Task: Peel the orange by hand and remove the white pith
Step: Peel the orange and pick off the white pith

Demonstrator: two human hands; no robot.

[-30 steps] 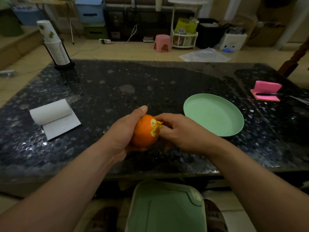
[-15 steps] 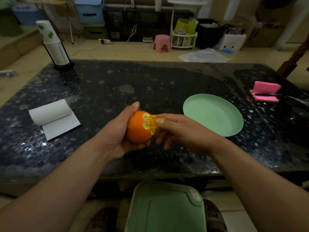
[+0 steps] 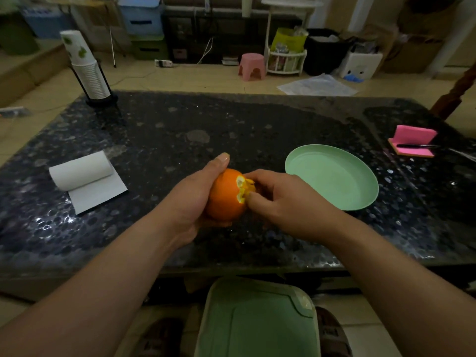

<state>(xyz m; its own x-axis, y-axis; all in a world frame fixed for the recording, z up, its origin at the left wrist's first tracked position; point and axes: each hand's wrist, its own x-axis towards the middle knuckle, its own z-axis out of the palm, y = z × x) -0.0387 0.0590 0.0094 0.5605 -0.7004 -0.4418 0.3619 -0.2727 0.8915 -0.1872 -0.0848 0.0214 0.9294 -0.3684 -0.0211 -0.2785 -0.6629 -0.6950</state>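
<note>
The orange point(image 3: 224, 195) was held just above the near middle of the dark tabletop point(image 3: 231, 124). The left hand point(image 3: 190, 199) had its grip wrapped round the fruit's left side and underside, thumb raised past the top, so the palm hid that side and the bottom. On the right side a small torn flap of peel point(image 3: 243, 188) showed pale yellow. The right hand point(image 3: 286, 202) had its grip pinched on the flap, thumb at its lower edge and forefinger curled over it. Its other fingertips were hidden behind the fruit, and what lay under the flap was too dim to make out. Just right of that hand a green plate point(image 3: 332, 176) lay on the tabletop. Near the right edge sat a pink pad point(image 3: 413, 136) with a thin dark thing point(image 3: 414, 146) across it, pen or blade I could not tell. To the left lay a partly unrolled paper roll point(image 3: 81, 170), and cups point(image 3: 86, 70) were stacked at the far left corner. Below the near edge a green tub point(image 3: 257, 320) was cut off by the frame.
</note>
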